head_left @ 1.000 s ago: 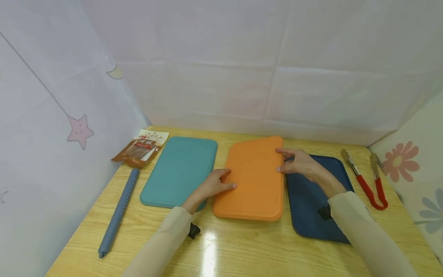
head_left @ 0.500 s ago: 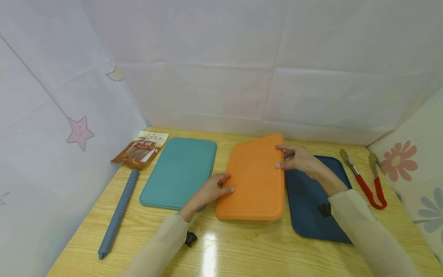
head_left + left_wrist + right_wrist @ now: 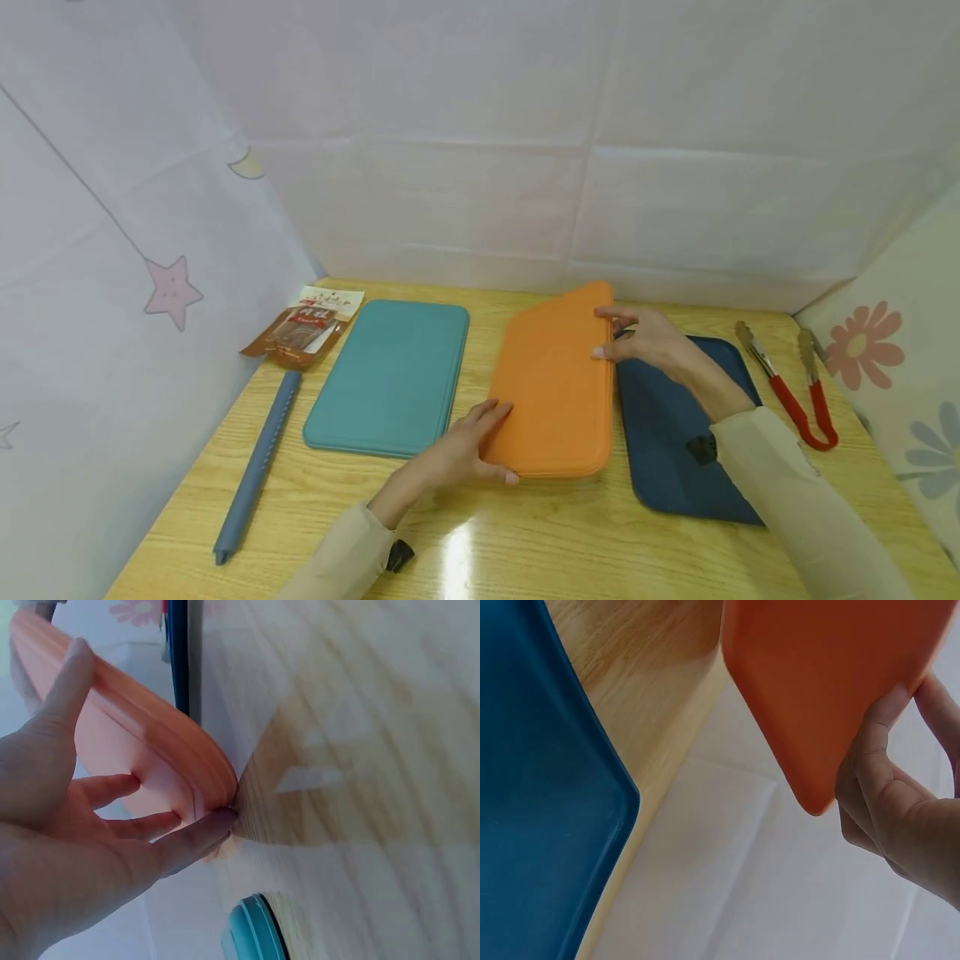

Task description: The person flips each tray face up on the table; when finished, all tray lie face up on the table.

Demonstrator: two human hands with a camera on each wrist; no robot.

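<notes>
Between my hands an orange rectangular tray (image 3: 558, 383) is held tilted, its far right corner raised. My right hand (image 3: 648, 343) pinches its right edge with thumb and fingers near the far corner. At the near left corner is my left hand (image 3: 467, 443), its thumb by the front edge. In the left wrist view that thumb lies over the rim, while other fingers touch the tray's face. A teal tray (image 3: 390, 375) lies on the left with its flat side up. On the right a navy tray (image 3: 675, 442) is partly hidden under my right forearm.
Red-handled metal tongs (image 3: 806, 412) lie at the far right. At the left, a blue-grey rod (image 3: 257, 471) with a ridged part lies near a brown snack pouch (image 3: 300, 329). Fabric walls (image 3: 480, 217) enclose the wooden table (image 3: 547, 533) at the back and sides.
The orange tray has tilted further, its far right corner rising and its left edge shifting right. My left hand has slid down its left edge to the near corner.
</notes>
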